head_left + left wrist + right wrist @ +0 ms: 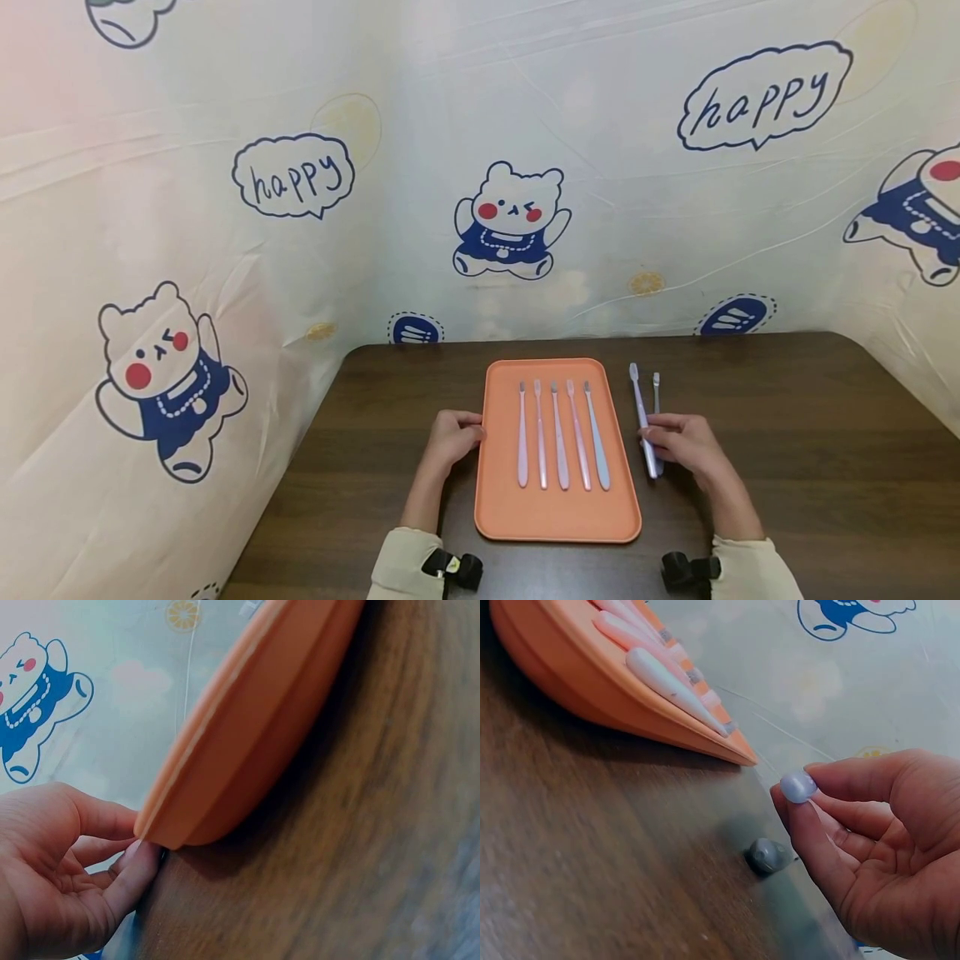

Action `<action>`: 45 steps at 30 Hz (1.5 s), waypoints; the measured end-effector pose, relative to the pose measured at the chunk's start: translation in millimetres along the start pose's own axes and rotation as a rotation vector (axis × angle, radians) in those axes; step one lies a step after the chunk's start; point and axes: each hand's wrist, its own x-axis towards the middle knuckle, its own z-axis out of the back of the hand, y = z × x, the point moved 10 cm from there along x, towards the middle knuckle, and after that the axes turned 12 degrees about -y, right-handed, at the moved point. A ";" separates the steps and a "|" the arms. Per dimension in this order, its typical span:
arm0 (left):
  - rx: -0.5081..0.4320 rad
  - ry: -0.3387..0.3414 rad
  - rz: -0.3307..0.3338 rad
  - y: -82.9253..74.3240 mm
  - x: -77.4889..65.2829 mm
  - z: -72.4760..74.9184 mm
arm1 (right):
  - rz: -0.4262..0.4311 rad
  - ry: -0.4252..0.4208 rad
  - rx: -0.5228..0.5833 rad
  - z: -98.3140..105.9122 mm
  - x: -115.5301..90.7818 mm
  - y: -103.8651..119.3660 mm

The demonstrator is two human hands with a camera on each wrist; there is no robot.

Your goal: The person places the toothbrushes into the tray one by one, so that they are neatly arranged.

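Observation:
My left hand pinches the left rim of an orange tray; in the left wrist view, finger and thumb meet at the tray's edge. Between the thumb and fingers of my right hand is a pale purple toothbrush, just right of the tray. Its rounded handle end faces the right wrist camera. Another toothbrush lies on the table behind it, partly covered by the hand. Several toothbrushes lie side by side on the tray, pink and purple ones, with a blue toothbrush at the right.
The dark wooden table extends on both sides of the tray. A pale printed curtain with cartoon bears hangs behind and at the sides. Black wrist cameras are strapped over both light sleeves.

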 end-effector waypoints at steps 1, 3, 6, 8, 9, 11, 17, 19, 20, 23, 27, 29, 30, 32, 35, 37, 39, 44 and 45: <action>-0.002 0.000 0.006 0.5 0.1 -0.1 | 0.003 0.003 -0.005 -0.9 -0.5 0.8; -0.001 0.004 -0.002 0.2 0.1 -0.7 | 0.004 0.006 -0.015 -2.4 -1.4 1.4; -0.008 0.006 0.005 1.3 0.2 -1.3 | 0.003 0.006 -0.015 -4.9 -2.0 1.9; -0.010 0.008 0.004 1.6 0.5 -1.5 | 0.003 0.003 -0.015 -6.2 -1.8 2.2; -0.010 0.008 0.005 1.6 0.6 -1.4 | 0.004 0.001 -0.017 -6.8 -1.6 2.3; -0.010 0.006 0.004 1.5 0.7 -1.2 | 0.008 0.000 -0.021 -8.0 -1.2 3.0; 0.001 0.005 -0.004 -1.0 -0.8 -1.2 | 0.020 0.012 -0.017 -12.1 -0.7 5.4; 0.006 0.004 -0.008 -1.1 -0.7 -1.3 | 0.025 0.019 -0.015 -13.3 -1.4 6.4; 0.008 0.003 -0.009 -1.2 -0.9 -1.0 | 0.029 0.022 -0.016 -13.9 -1.6 6.7; -0.008 0.006 -0.012 -1.4 -0.6 -1.0 | 0.034 0.022 -0.022 -14.5 -2.0 6.7; -0.035 0.011 -0.018 -2.6 -0.6 -1.6 | 0.049 0.027 -0.023 -15.8 -1.5 7.0; -0.033 0.009 -0.017 -2.4 -0.5 -1.7 | 0.053 0.028 -0.025 -16.5 -1.3 7.4; -0.033 0.010 -0.017 -2.5 -0.7 -1.8 | 0.051 0.025 -0.025 -16.6 -1.1 7.2; -0.032 0.010 -0.009 -2.0 -1.2 -1.5 | 0.042 0.019 -0.033 -17.2 -1.2 7.1; -0.029 0.014 -0.009 -2.3 -1.9 -1.6 | 0.037 0.018 -0.052 -18.9 -1.8 7.8; -0.029 0.015 -0.008 -2.4 -1.9 -1.7 | 0.034 0.016 -0.063 -20.0 -2.2 8.4; -0.031 0.017 -0.007 -2.1 -1.6 -1.9 | 0.036 0.017 -0.073 -21.3 -2.3 9.2; -0.026 0.018 0.001 -0.2 -0.3 -1.9 | 0.035 0.023 -0.085 -24.4 -2.5 9.5; -0.023 0.018 0.004 0.5 0.0 -1.9 | 0.035 0.026 -0.084 -25.2 -2.6 9.4</action>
